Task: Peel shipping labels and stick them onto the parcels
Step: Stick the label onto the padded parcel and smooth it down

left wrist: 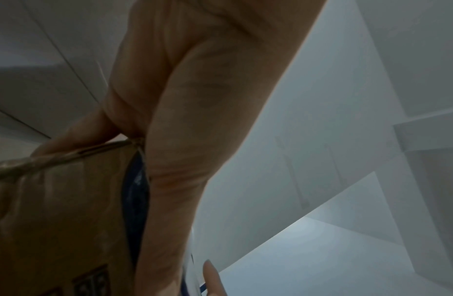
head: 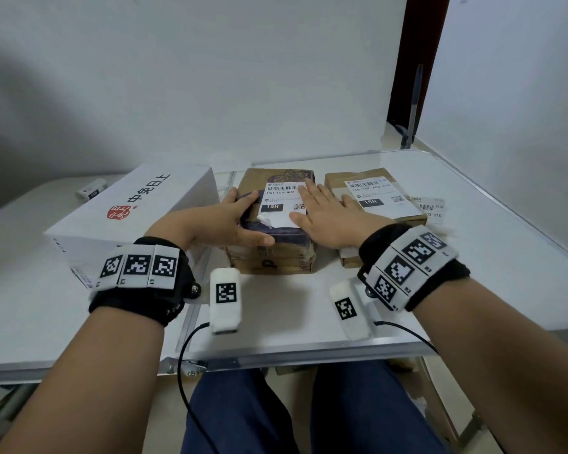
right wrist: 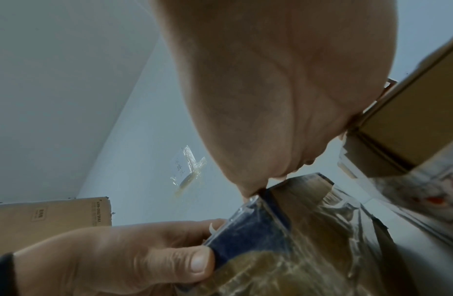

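Head view — right hand (head: 330,213) flattens label (head: 284,201); left hand (head: 225,219) grips parcel (head: 273,253).

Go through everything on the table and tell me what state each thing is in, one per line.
Left hand: grips middle brown parcel's near-left corner.
Right hand: flat, presses white shipping label.
White shipping label: on middle brown parcel, near edge torn.
Right brown parcel: labelled.
White box: closed.
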`<act>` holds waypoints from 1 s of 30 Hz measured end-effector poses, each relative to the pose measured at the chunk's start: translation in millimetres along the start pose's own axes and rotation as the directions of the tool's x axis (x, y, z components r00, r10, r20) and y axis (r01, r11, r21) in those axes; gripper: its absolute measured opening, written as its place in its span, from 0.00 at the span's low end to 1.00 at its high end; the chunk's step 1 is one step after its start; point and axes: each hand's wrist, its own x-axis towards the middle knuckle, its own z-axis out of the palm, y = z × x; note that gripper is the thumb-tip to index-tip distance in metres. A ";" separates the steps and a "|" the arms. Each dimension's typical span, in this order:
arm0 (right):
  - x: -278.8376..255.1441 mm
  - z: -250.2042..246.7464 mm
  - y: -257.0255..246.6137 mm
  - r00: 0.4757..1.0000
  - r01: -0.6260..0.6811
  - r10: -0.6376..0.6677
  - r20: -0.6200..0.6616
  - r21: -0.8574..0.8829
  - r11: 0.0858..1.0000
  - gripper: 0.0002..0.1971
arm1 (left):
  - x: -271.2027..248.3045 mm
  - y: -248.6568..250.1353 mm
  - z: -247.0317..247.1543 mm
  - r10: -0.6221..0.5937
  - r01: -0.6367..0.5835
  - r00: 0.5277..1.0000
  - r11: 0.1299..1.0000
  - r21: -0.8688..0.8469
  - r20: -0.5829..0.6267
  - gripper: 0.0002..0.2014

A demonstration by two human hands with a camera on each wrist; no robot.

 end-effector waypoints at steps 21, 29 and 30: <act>80.4 -28.4 -1.8 0.994 -0.056 0.056 -0.099 0.006 0.998 0.29 | 6.9 -9.8 6.3 0.065 -0.049 0.979 0.995 0.088 -0.193 0.54; 84.3 -2.9 -35.8 0.991 -0.019 0.003 -0.134 -0.117 0.993 0.31 | 9.2 -11.5 10.0 0.122 -0.099 0.963 0.990 0.105 -0.242 0.53; 84.9 0.1 -40.6 0.989 -0.006 -0.012 -0.145 -0.122 0.992 0.31 | 9.0 -11.6 10.4 0.121 -0.097 0.962 0.989 0.108 -0.244 0.53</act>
